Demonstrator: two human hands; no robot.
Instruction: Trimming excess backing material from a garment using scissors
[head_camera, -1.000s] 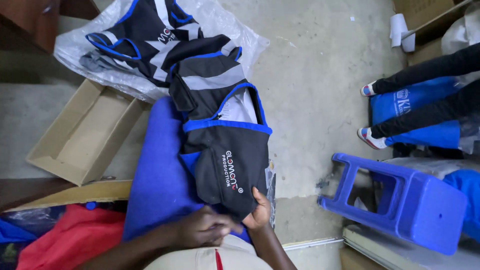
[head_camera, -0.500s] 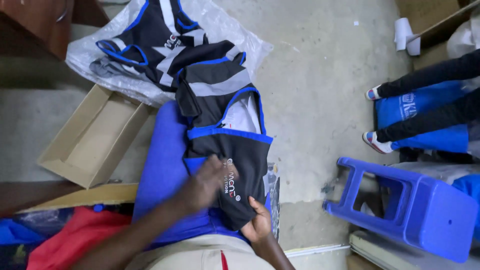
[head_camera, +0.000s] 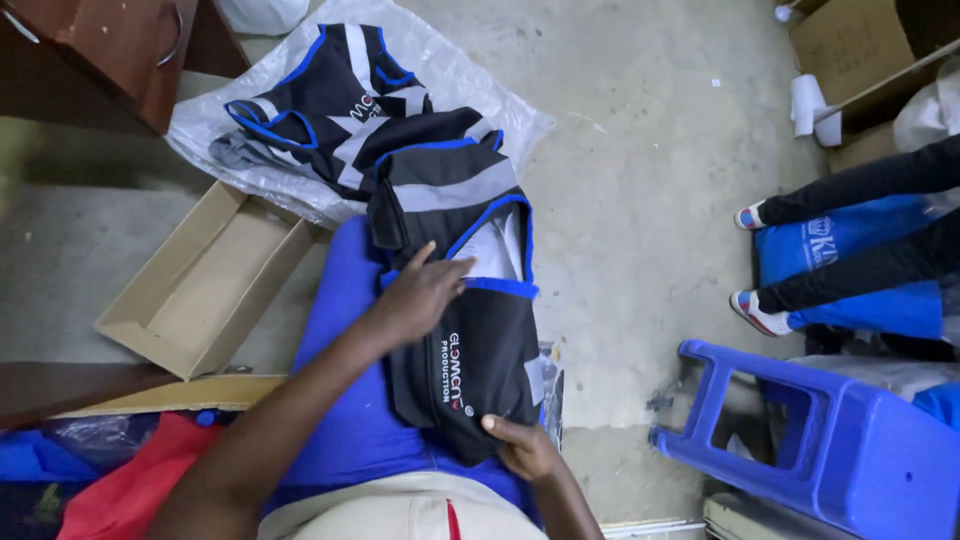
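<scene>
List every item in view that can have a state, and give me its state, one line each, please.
Black garment with blue trim: folded, lying on a blue surface.
Left hand: flat on the garment, fingers spread.
Right hand: pinching the garment's near edge.
Garment pile: loose, unfolded, on a clear plastic sheet.
Cardboard box: open, empty.
Blue plastic stool: tipped on its side.

Cardboard box (head_camera: 205, 292), blue plastic stool (head_camera: 830, 440).

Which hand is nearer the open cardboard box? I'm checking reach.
Left. The left hand rests flat on the black garment, closer to the cardboard box; the right hand grips the garment's near edge, farther away.
</scene>
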